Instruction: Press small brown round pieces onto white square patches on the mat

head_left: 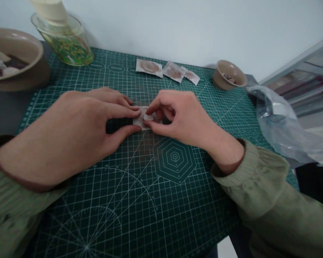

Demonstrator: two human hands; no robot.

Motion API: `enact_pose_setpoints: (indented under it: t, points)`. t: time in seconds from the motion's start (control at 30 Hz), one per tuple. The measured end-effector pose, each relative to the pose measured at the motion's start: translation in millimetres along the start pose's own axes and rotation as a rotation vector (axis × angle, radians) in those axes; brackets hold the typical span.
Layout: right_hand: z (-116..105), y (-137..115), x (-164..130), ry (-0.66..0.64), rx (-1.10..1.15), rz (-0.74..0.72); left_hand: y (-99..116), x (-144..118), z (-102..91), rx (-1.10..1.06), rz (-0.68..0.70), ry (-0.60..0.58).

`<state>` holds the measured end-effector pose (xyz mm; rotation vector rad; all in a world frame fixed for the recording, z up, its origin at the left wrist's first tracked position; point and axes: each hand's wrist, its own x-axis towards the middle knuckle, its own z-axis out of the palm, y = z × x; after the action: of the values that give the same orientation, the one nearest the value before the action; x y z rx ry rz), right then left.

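A small grey-white sheet [139, 123] lies flat on the green cutting mat [118, 200]. My left hand [83, 122] holds its left end down, with the thumb at the near edge and fingertips at the far edge. Between the thumb and forefinger of my right hand [183, 114] is pinched a small whitish block [148, 117] with a patterned top. That block sits over the sheet and seems to touch it. The sheet's right end is partly hidden behind my right fingers.
Along the back lie three small sheets with brown smudges [149, 68]. A small brown bowl [228, 76] stands back right, beside a clear plastic bag [282, 122]. On the left are a glass container [67, 43] with green and yellow decoration and a large brown bowl [21, 77] holding pieces.
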<state>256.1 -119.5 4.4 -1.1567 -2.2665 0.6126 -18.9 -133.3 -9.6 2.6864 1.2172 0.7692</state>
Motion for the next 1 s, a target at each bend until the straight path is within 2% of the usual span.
enact_pose_setpoints:
  t: [0.17, 0.3, 0.43, 0.57, 0.7, 0.87, 1.0]
  points:
    - [0.3, 0.9, 0.1, 0.085, -0.017, 0.018, -2.2, -0.4, -2.5, -0.009, 0.027, -0.025]
    - [0.3, 1.4, -0.5, -0.006, 0.041, -0.016, -0.5, 0.7, -2.0, 0.005, 0.03, -0.025]
    - [0.0, 0.3, -0.6, 0.083, -0.013, 0.013, -0.5, 0.9, -1.7, 0.017, 0.048, -0.014]
    - [-0.7, 0.4, -0.9, -0.027, 0.072, -0.025, -2.0, 0.6, -1.4, 0.014, 0.041, -0.015]
    - [-1.0, 1.1, -0.8, 0.081, 0.014, 0.005, -1.9, 1.0, 0.7, 0.02, 0.051, -0.003]
    - [-3.8, 1.5, -1.3, -0.064, 0.104, -0.008, -1.6, -0.2, 0.7, 0.014, 0.039, -0.01]
    - [-2.0, 3.0, -0.6, 0.077, 0.027, 0.03, -2.1, -1.2, -2.0, -0.002, 0.027, -0.031]
